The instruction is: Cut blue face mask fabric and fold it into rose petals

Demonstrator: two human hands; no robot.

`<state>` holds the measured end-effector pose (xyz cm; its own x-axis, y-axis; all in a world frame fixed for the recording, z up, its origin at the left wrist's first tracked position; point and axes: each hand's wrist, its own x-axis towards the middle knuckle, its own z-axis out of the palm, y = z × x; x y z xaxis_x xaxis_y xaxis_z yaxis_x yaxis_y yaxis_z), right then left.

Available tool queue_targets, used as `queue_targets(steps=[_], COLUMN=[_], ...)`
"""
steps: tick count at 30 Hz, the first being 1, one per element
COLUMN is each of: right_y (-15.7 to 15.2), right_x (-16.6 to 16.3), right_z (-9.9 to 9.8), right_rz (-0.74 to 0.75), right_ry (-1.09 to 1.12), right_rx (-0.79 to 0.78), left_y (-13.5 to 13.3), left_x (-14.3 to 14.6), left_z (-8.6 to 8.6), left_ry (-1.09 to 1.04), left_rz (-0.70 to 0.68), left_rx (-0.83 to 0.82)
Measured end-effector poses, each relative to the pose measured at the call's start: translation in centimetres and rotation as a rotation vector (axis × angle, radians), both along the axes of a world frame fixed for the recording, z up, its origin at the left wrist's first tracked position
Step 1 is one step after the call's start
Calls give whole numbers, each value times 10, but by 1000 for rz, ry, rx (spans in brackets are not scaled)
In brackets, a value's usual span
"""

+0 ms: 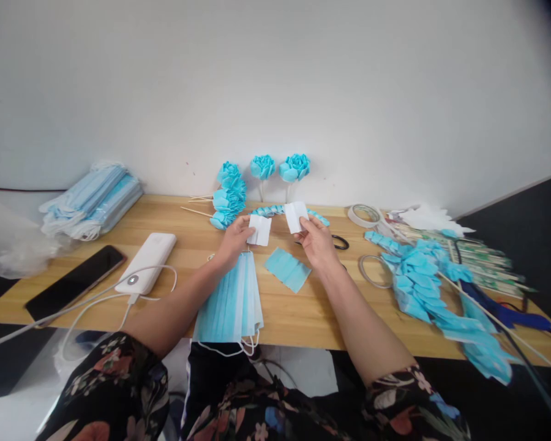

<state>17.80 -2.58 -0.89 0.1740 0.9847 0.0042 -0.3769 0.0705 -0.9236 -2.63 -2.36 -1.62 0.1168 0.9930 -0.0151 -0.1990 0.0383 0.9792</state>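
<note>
My left hand [236, 240] pinches a small white piece of mask fabric [259, 230] by its left side. A second white piece of mask fabric [296, 217] is gripped between the thumb and fingers of my right hand [316, 240]. The two pieces are held apart above the table. Below them lies a loose blue rectangle of mask fabric [288, 269]. Under my left wrist, several blue face masks [229, 300] with white ear loops lie near the front edge. Behind my hands runs a folded blue strip [319, 216], and black-handled scissors [340, 242] are partly hidden by my right hand.
Blue fabric flowers [229, 196] on sticks lie or lean by the wall. At left are stacked masks [96, 196], a phone [76, 282] and a cabled power bank [149, 263]. At right are a tape roll [364, 215], crumpled blue strips [416, 278] and a blue glue gun [500, 312].
</note>
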Motion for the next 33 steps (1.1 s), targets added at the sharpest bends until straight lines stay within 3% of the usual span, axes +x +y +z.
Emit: queue_targets(steps=[8, 15, 18, 20, 23, 25, 33], right_y=[-9, -24, -36, -40, -39, -37, -32], right_x=[-17, -5, -3, -5, -7, -7, -9], right_z=[9, 18, 19, 21, 27, 30, 26], right_rz=[362, 335, 481, 530, 423, 338, 324], right_ry=[-30, -77, -263, -503, -882, -1007, -1051], right_rx=[-98, -75, -46, 35, 166, 190, 203], left_y=[4, -4, -5, -7, -9, -10, -12], left_x=[-1, 2, 3, 4, 4, 3, 4], left_z=[-1, 4, 5, 5, 6, 6, 8], left_ry=[15, 51, 71, 93, 121, 123, 110], left_rz=[39, -33, -108, -183, -277, -291, -241], left_rx=[24, -41, -38, -1, 48, 58, 76])
